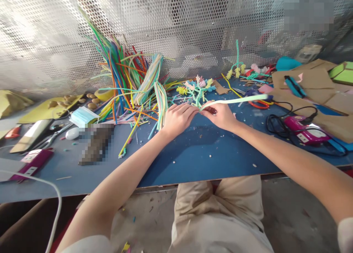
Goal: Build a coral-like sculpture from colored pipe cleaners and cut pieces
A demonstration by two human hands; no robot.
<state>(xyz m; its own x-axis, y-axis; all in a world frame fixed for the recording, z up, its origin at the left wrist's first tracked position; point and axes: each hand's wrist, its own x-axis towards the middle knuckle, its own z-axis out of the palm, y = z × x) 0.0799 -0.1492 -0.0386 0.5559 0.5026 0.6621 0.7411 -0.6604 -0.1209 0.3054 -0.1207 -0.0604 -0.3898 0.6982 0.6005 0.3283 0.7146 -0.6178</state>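
Pale shirt, bottom centre; mid-frame, left hand fingers pinch flower stems, right hand's grip the green strip; I'd keep tension even.

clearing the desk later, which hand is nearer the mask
Left. The left hand is to the right of the mask in the picture, with pipe cleaners between; the right hand is farther right, beyond the left.
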